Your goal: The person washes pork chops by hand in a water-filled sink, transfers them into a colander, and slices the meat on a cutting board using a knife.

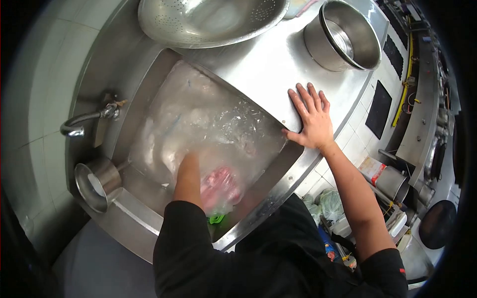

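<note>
My left forearm (188, 181) reaches down into the cloudy water of a steel sink (271, 191). The hand at its end is under the surface, so its fingers and anything in them are hidden. Just beside that arm floats a clear plastic bag (220, 185) with pinkish-red contents that look like raw meat. A bright green piece (216, 218) shows at the bag's lower end. Pale, plastic-wrapped shapes (171, 126) lie blurred in the water. My right hand (314, 119) rests flat on the steel counter (263, 64) by the sink's edge, fingers spread, holding nothing.
A big perforated colander (213, 22) stands at the sink's far end. Nested steel pots (343, 37) sit on the counter. At left are a curved faucet (82, 124) and a handled steel pot (98, 184) on the rim. Bags of greens (330, 204) lie below, right.
</note>
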### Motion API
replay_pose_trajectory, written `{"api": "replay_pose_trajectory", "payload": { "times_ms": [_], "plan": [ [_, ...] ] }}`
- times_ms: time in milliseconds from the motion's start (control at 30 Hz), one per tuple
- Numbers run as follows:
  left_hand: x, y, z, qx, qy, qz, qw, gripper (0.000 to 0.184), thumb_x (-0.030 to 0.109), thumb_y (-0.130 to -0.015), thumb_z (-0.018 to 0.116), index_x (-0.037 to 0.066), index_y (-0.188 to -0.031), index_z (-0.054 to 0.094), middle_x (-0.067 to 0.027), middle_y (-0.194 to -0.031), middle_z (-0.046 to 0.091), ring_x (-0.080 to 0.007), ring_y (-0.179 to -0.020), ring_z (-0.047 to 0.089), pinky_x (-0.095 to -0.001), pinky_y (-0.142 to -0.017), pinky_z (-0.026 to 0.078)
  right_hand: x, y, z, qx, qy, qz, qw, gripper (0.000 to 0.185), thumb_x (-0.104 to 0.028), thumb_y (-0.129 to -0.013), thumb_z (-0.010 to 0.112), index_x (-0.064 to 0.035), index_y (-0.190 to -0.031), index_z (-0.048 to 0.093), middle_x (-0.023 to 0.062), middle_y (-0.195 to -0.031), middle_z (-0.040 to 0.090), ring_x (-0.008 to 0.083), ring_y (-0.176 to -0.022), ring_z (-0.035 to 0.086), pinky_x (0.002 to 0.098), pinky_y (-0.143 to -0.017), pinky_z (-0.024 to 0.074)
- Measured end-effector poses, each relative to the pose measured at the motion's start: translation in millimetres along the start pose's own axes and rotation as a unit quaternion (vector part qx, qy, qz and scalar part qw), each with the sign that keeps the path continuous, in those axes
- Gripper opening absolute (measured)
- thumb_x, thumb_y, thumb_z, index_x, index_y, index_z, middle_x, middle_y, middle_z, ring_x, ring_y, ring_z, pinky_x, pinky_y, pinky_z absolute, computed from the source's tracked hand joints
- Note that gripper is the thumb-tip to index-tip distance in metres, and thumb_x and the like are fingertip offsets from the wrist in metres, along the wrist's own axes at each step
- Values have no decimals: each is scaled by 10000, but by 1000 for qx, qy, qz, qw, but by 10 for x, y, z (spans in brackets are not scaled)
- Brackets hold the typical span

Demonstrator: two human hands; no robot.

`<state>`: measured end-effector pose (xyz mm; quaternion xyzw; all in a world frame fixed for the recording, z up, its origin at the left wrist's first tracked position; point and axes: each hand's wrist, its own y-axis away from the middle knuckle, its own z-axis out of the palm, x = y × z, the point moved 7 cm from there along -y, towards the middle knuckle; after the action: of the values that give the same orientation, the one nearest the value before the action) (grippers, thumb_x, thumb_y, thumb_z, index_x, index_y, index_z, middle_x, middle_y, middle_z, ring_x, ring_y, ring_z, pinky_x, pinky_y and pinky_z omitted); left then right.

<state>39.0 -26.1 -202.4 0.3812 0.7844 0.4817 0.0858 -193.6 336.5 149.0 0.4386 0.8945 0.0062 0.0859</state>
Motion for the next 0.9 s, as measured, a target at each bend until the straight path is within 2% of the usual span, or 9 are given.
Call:
{"api": "replay_pose_trajectory", "payload": {
  "times_ms": [233, 300, 333, 400, 433, 500, 700, 833, 900],
  "plan": [
    [493, 620, -672, 118, 201, 50, 971, 344, 152, -895, 598, -39, -1180, 631, -146, -907, 712, -280, -749, 685, -416, -631, 550, -3, 8, -12, -7, 0, 1, 1000, 1056, -567, -651, 737, -205, -1545, 309, 97, -1583, 306, 345, -1481, 222, 548, -1189, 157],
    [601, 1057, -965, 70, 542, 2, 837, 245, 199, -949, 631, 18, -1115, 629, -104, -861, 681, -192, -660, 644, -312, -482, 503, -7, 16, -16, -2, -3, -4, 1000, 1059, -564, -652, 739, -203, -1547, 302, 100, -1585, 302, 347, -1482, 219, 549, -1189, 155],
    [538, 1178, -1024, 80, 544, 3, 835, 245, 199, -949, 631, 18, -1115, 629, -104, -861, 681, -192, -660, 644, -312, -482, 503, -6, 15, -14, -1, -2, -1, 1000, 1062, -560, -653, 741, -202, -1549, 296, 103, -1586, 298, 348, -1482, 216, 551, -1189, 153],
    [421, 1433, -1093, 82, 757, 5, 648, 225, 272, -966, 645, 60, -1041, 651, -51, -772, 665, -110, -551, 577, -218, -456, 450, -30, 21, -15, -4, 0, -3, 1000, 1069, -565, -655, 741, -202, -1552, 286, 104, -1588, 294, 349, -1484, 212, 552, -1189, 151],
    [448, 1449, -1125, 88, 760, 15, 644, 225, 272, -966, 645, 60, -1041, 651, -51, -772, 665, -110, -551, 577, -218, -456, 450, -14, 11, -14, -13, 7, 3, 1000, 1076, -569, -657, 741, -201, -1555, 276, 105, -1590, 290, 350, -1485, 207, 553, -1189, 149],
    [688, 1455, -1070, 26, 628, 59, 776, 218, 280, -966, 653, 68, -1017, 649, -38, -830, 664, -103, -572, 559, -230, -475, 439, -12, 10, -5, -18, 11, 1, 1000, 1091, -584, -662, 739, -201, -1561, 253, 102, -1595, 280, 349, -1491, 191, 556, -1189, 143],
    [2798, 2154, -1893, -25, 634, 347, 691, 368, 234, -988, 624, -40, -1230, 582, -107, -1014, 653, -173, -790, 658, -283, -655, 536, -27, 12, -17, -21, 16, 1, 1000, 1077, -608, -684, 711, -196, -1562, 242, 102, -1600, 269, 349, -1496, 173, 553, -1196, 138],
    [2937, 2055, -2155, 51, 521, 324, 788, 409, 198, -1010, 570, -47, -1334, 517, -184, -1182, 645, -234, -984, 697, -305, -814, 572, -33, 9, -36, -37, 19, 6, 999, 1066, -592, -687, 713, -191, -1559, 251, 106, -1599, 270, 350, -1498, 168, 561, -1196, 132],
    [2206, 1192, -2099, 172, 383, 235, 877, 707, 218, -879, 729, 35, -1472, 392, -174, -1202, 650, -312, -960, 702, -388, -843, 563, -34, 10, -37, -23, 8, 2, 1000, 1074, -577, -677, 727, -189, -1559, 253, 100, -1603, 263, 352, -1496, 171, 562, -1196, 129]
  ]
}}
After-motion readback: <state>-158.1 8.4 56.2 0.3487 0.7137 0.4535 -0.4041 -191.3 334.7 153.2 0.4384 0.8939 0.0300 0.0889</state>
